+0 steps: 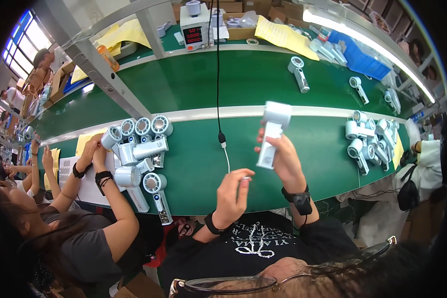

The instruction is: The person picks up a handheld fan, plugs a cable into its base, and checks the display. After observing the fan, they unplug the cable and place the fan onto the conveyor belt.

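My right hand (pixel 286 156) is wrapped round the handle of a pale blue-white handheld fan (pixel 269 149), raised above the green bench with its round head up. To the left and nearer my body, my left hand (pixel 229 198) has its thumb and index finger pinched on the end of a white cable (pixel 227 158). A small metallic tip shows at the fingertips, apart from the fan. The cable joins a black connector (pixel 221 137) on a black cord hanging from above.
Fans are heaped left (pixel 129 154) and right (pixel 370 139). Single fans (pixel 301 79) lie on the far belt, behind a pale rail (pixel 243 112). A power supply (pixel 193 35) and a blue bin (pixel 365 57) stand at the back. Left, a co-worker's hands (pixel 92 151) hold a fan.
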{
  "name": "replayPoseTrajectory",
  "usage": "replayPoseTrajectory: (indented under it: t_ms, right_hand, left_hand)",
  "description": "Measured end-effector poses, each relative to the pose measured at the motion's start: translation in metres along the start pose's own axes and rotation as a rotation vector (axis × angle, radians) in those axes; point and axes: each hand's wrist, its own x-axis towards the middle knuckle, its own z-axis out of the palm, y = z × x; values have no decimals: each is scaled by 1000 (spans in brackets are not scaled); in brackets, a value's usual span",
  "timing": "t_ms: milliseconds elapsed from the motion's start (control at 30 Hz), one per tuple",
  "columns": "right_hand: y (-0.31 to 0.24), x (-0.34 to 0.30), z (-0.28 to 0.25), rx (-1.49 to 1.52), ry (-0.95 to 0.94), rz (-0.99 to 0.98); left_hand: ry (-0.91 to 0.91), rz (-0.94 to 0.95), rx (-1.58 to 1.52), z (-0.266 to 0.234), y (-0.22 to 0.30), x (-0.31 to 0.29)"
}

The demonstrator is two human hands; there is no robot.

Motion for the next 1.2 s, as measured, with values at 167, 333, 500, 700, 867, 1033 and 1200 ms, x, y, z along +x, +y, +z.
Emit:
replayPoseTrajectory:
  t_ms: [167,333,500,700,867,1033,1200]
  right_hand:
    - [-12,-8,8,343,74,0]
    - [-7,-8,8,333,14,78]
    - [-1,-7,17,229,110,24]
    - [2,-6,25,149,96,-79]
    - [12,-8,44,-91,136,-274]
    - [11,-12,49,-284,58,-267]
    - [7,-15,44,-141,-52,-279]
  left_hand:
    - [-56,150,100,24,-1,9]
    - [74,172,197,32,0,17]
    - [104,178,265,31,1,19]
    - [99,174,360,26,3,19]
    - [81,118,327,19,0,20]
    - [135,-5,187,21,-7,15]
    - [85,-134,-55,16,-6,13]
